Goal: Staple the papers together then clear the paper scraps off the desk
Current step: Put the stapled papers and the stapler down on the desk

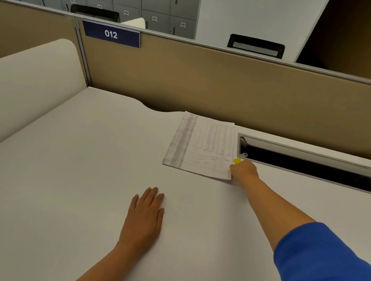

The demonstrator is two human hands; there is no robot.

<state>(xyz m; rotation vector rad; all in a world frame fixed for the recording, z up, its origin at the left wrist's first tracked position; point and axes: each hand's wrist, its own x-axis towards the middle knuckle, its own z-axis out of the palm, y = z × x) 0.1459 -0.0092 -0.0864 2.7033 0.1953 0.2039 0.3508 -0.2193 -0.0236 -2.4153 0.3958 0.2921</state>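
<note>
A stack of printed papers point(200, 144) lies flat on the white desk point(69, 172), near the back partition. My right hand point(244, 171) reaches out to the stack's near right corner, fingers closed around a small yellow object point(236, 161) that pokes out above the knuckles; what it is I cannot tell. My left hand point(145, 215) rests palm down on the bare desk, fingers together and holding nothing. I can see neither a stapler nor any paper scraps.
An open cable tray point(313, 166) with a raised grey lid is set into the desk right of the papers. A tan partition point(210, 84) with a blue "012" sign point(111, 34) closes off the back. A white curved panel point(22, 85) stands at the left.
</note>
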